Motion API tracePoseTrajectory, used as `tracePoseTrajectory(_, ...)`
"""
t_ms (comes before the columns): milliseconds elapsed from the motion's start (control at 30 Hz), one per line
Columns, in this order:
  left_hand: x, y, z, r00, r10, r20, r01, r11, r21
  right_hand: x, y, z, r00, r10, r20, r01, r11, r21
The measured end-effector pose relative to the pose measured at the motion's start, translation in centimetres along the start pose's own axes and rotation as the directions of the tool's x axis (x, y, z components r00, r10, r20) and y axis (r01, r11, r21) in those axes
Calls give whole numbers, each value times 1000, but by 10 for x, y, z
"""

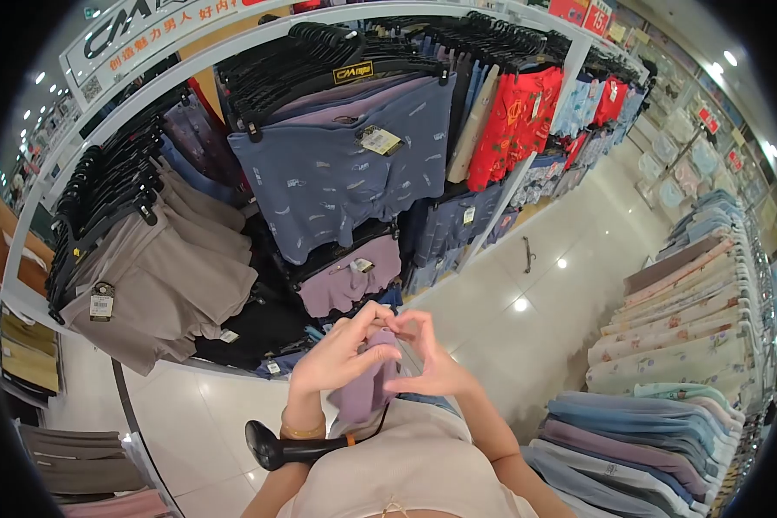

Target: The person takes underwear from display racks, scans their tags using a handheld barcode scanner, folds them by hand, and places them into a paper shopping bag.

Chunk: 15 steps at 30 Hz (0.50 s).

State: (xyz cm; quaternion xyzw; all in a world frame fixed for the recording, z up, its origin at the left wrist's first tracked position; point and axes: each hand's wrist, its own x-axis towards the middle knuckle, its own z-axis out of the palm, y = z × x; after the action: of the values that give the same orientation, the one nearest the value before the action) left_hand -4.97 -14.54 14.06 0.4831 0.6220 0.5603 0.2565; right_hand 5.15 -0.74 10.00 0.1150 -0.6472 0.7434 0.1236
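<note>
A folded or bunched light purple garment (364,388) hangs in front of my body; its exact kind does not show. My left hand (345,352) curls over its upper part, with the thumb across the cloth. From the other side my right hand (427,358) bends round it, fingertips meeting the left hand's at the top and thumb near the cloth's edge. A black handheld device (298,447) with a flared end and an orange band lies across my front beside the left wrist; its kind is unclear.
Ahead stands a white rack (535,186) of blue patterned boxer shorts (345,173), grey-brown shorts (173,268) and red garments (514,125) on black hangers. A dark hanger or hook (528,255) lies on the tiled floor (492,324). Rows of folded-over clothes (639,436) hang at right.
</note>
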Motion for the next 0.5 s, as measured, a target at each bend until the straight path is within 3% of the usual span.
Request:
tracePoseTrajectory(33,-3,2,-4,999,-7,41,7,1000,2,1,6,-2,999,28,32,-33,987,160)
tracePoseTrajectory(100,-9,8,-10,996,-13,89,17,999,-40,1,14,-13,966,138,220,-144,989,14)
tracePoseTrajectory(167,-13,18,-13,995,-8,102,21,992,-127,-3,32,-23,866,286,410,-245,958,-150)
tracePoseTrajectory(267,-18,16,-19,999,-18,-31,14,994,-110,-18,53,-34,766,371,525,-342,927,-155)
tracePoseTrajectory(300,-19,17,-19,996,-37,-78,22,983,-184,-26,62,-45,808,350,475,-319,936,-147)
tracePoseTrajectory(367,-22,16,-23,989,-13,-149,-7,991,-134,-41,74,-69,878,303,372,-273,953,-133)
tracePoseTrajectory(467,-29,17,-28,970,-50,-240,21,992,-123,-28,14,-72,880,372,295,-392,920,8)
tracePoseTrajectory(500,-32,17,-30,959,-75,-274,41,991,-131,-22,1,-72,892,354,281,-358,933,-38)
